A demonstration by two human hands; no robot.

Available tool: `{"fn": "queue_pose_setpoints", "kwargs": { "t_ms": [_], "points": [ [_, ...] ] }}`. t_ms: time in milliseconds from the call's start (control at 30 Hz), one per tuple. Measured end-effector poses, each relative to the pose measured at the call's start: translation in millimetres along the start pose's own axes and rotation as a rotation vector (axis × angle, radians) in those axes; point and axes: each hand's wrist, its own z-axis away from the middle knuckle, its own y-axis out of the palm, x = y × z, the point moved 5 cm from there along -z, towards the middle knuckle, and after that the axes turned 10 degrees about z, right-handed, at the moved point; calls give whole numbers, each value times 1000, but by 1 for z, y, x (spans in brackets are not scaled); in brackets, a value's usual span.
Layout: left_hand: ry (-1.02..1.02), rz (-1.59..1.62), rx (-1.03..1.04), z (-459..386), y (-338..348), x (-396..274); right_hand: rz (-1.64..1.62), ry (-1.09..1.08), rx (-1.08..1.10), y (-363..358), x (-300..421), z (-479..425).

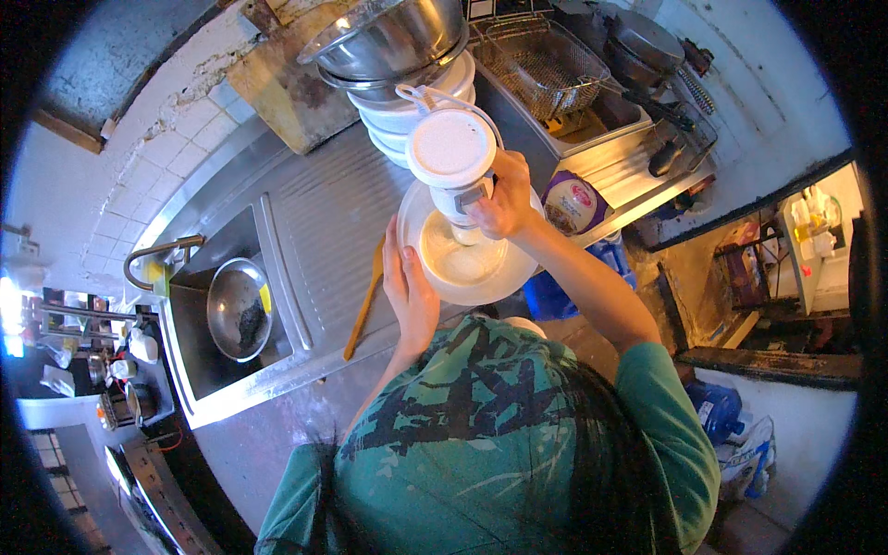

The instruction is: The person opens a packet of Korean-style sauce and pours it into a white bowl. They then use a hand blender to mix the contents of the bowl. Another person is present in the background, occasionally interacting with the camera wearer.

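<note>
My right hand (506, 198) grips the handle of a white stick blender (451, 147), held upright with its lower end in a translucent plastic bowl (479, 294). A pale, creamy mixture (461, 267) lies in the bowl, and the blender's tip is hidden in it. Along the bowl's near left side, my left hand (411, 295) steadies the rim and wall. A wooden utensil (362, 320) rests on the steel drainboard (319, 208), left of my left hand. The blender's white cord loops behind its top.
Stacked white tubs (374, 128) carry steel bowls (388, 41) behind the blender. To the right are a purple printed package (572, 202) and a fryer basket (541, 62). At left, a metal bowl (239, 309) sits in the sink (198, 378) under a curved faucet (132, 267).
</note>
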Motion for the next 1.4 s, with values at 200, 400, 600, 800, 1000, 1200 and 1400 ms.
{"fn": "queue_pose_setpoints", "kwargs": {
  "t_ms": [200, 400, 600, 800, 1000, 1200, 1400],
  "points": [
    [25, -31, -1, 2, 1, -1, 11, 108, 69, 2, -4, 3],
    [24, -28, 4, 4, 2, -4, 16, 215, 15, -2, -8, 7],
    [41, -57, 15, 4, 3, -2, -20, 302, 60, -4, -6, 12],
    [93, -79, -37, 2, 0, -1, -117, 361, 22, -1, -3, 12],
    [66, -34, -31, 1, -1, 0, -152, 386, 58, 6, -21, 26],
    [64, -37, -22, 0, -1, -2, -200, 314, 4, 10, -18, 27],
    [48, -28, -27, -1, 1, -4, -218, 207, -37, 9, -15, 23]
  ]
}}
